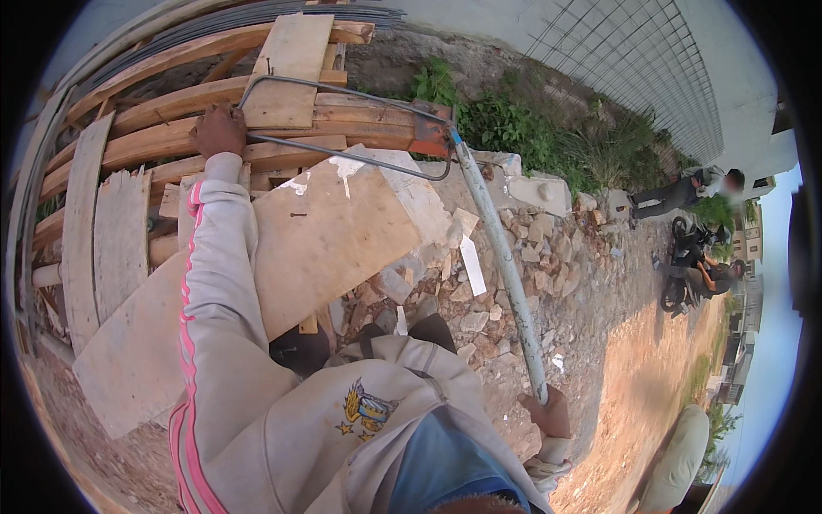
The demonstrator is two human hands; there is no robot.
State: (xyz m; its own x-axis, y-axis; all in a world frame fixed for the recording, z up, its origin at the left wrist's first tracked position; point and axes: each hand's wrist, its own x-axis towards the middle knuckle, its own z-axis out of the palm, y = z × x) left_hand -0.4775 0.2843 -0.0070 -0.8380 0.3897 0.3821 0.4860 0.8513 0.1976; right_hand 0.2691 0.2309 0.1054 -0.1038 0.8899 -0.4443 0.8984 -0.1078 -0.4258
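A bent steel rod, shaped like a long open loop, lies across the wooden beams. At its left end my left hand is closed around it, resting by the timber. The rod's other end passes by an orange metal block on the end of a thick beam. From that block a long pale-blue metal pipe slants down toward me. My right hand grips the pipe's near end. How the pipe's far end meets the rod is too small to tell.
A plywood sheet and wooden planks lie at left. Broken rubble covers the ground ahead. Green plants and a steel mesh stand along the wall. Two people are at right, one by a motorcycle.
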